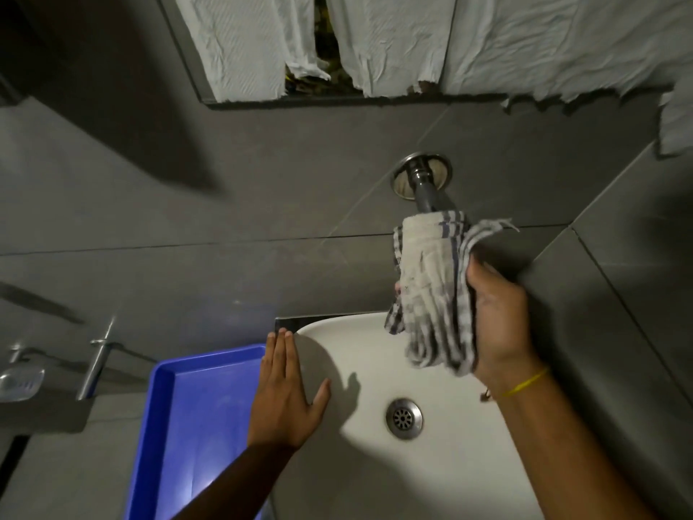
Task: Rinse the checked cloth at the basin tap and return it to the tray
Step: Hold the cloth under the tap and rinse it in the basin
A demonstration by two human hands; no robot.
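The white and blue checked cloth (431, 290) hangs bunched in my right hand (498, 324), held up over the back of the white basin (375, 463). Its top end covers the spout of the wall tap (422, 182), so the outlet is hidden and no water shows. My left hand (287, 395) lies flat, fingers together, on the basin's left rim. The blue tray (195, 425) sits just left of the basin and holds nothing in the part I see.
A round metal drain (404, 418) lies at the basin's middle. Grey tiled wall behind. A mirror above is covered with white paper (393, 43). At the far left are a metal soap dish (18, 384) and a metal bar (95, 365).
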